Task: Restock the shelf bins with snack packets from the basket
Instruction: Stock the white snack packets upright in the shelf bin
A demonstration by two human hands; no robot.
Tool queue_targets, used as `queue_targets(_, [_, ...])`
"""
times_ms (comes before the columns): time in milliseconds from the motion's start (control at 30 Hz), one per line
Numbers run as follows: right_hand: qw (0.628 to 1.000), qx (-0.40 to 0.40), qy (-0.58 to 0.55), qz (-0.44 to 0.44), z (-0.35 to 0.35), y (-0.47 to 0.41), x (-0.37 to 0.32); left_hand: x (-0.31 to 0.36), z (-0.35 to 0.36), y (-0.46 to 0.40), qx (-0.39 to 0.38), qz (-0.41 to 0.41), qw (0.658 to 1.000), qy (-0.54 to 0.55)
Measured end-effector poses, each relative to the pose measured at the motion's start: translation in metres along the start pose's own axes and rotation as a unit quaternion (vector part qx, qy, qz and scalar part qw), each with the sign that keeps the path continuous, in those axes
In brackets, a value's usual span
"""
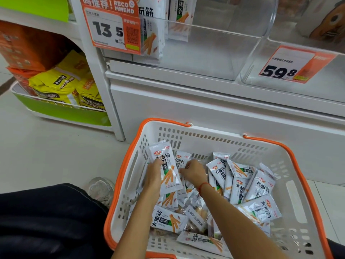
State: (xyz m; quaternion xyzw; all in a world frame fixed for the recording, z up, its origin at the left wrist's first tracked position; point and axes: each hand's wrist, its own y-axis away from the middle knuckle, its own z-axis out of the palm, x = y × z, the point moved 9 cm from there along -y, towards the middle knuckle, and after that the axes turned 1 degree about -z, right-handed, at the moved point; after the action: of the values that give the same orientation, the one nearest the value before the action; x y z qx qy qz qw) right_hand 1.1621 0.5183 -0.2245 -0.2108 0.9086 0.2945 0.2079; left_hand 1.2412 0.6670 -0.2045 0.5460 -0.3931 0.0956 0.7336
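A white basket (pixel 205 136) with an orange rim stands on the floor in front of the shelf, holding several white snack packets (pixel 259 186) printed with orange sticks. My left hand (pixel 154 176) grips a stack of these packets (pixel 169 171) at the basket's far left. My right hand (pixel 194 171) reaches in beside it, fingers curled onto another packet (pixel 181 160). Above, a clear shelf bin (pixel 205 49) holds a few of the same packets (pixel 153 34) upright at its left end.
An orange price tag reading 13.5 (pixel 110 27) hangs on the bin's left front; a 59.8 tag (pixel 291 64) marks the neighbouring clear bin. Yellow bags (pixel 61 83) fill a green-fronted tray at lower left. My dark trouser leg (pixel 46 217) and shoe (pixel 101 187) sit left of the basket.
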Motion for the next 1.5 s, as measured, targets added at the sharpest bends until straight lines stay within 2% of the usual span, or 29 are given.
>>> queue_targets(133, [0.995,0.006,-0.093,-0.017,-0.022,0.009,-0.001,0.016,-0.008,0.003,0.045,0.059,0.995,-0.072])
queue_targets(200, [0.984,0.019,-0.175,-0.041,-0.049,0.021,-0.003,0.026,-0.008,0.007,0.038,0.117,0.988,-0.096])
queue_targets(300, [0.917,-0.041,-0.392,-0.053,-0.078,0.042,-0.009,0.028,-0.002,0.009,0.026,0.153,0.979,-0.132])
queue_targets(333, [0.902,-0.073,-0.422,-0.05,-0.08,0.049,-0.012,0.025,0.001,0.008,0.02,0.145,0.981,-0.13])
queue_targets(400, [0.911,-0.109,-0.396,-0.042,-0.074,0.06,-0.017,0.024,0.015,0.014,0.001,0.132,0.985,-0.113])
queue_targets(433, [0.923,-0.098,-0.369,-0.035,-0.069,0.062,-0.016,0.022,0.022,0.014,-0.008,0.119,0.987,-0.105])
queue_targets(533, [0.952,-0.003,-0.305,-0.032,-0.064,0.066,-0.008,0.015,0.045,0.016,-0.039,0.091,0.991,-0.093])
queue_targets(600, [0.956,0.057,-0.284,-0.041,-0.068,0.072,-0.002,0.015,0.058,0.017,-0.064,0.098,0.991,-0.061])
queue_targets(667, [0.952,0.084,-0.287,-0.061,-0.071,0.08,0.0,0.014,0.07,0.022,-0.095,0.106,0.989,-0.049])
queue_targets(733, [0.948,0.072,-0.302,-0.072,-0.074,0.08,0.001,0.011,0.074,0.026,-0.105,0.111,0.987,-0.051])
queue_targets(833, [0.943,-0.001,-0.319,-0.094,-0.079,0.065,0.006,0.01,0.072,0.025,-0.103,0.124,0.984,-0.075])
queue_targets(867, [0.95,0.013,-0.298,-0.091,-0.087,0.056,0.015,0.01,0.07,0.023,-0.098,0.126,0.984,-0.082])
queue_targets(900, [0.965,0.06,-0.243,-0.072,-0.102,0.045,0.031,0.01,0.068,0.024,-0.095,0.121,0.984,-0.088])
queue_targets(967, [0.989,0.144,-0.031,-0.015,-0.131,0.03,0.072,0.011,0.066,0.023,-0.099,0.115,0.984,-0.09])
queue_targets(1033, [0.981,0.084,0.176,-0.006,-0.132,0.017,0.101,0.011,0.064,0.021,-0.11,0.116,0.984,-0.082])
queue_targets(1100, [0.94,-0.004,0.339,-0.044,-0.118,0.01,0.112,0.004,0.064,0.018,-0.128,0.099,0.984,-0.071])
queue_targets(1167, [0.9,-0.036,0.425,-0.084,-0.112,0.007,0.105,-0.002,0.063,0.015,-0.138,0.071,0.987,-0.048])
queue_targets(1367, [0.897,-0.014,0.431,-0.1,-0.146,-0.009,0.078,-0.011,0.058,0.003,-0.128,0.031,0.991,-0.024])
queue_targets(1433, [0.923,-0.053,0.358,-0.129,-0.155,-0.006,0.066,-0.007,0.059,0.001,-0.134,0.043,0.989,-0.049])
queue_targets(1500, [0.957,-0.121,0.214,-0.155,-0.157,0.01,0.047,-0.002,0.06,0.001,-0.141,0.067,0.984,-0.087])
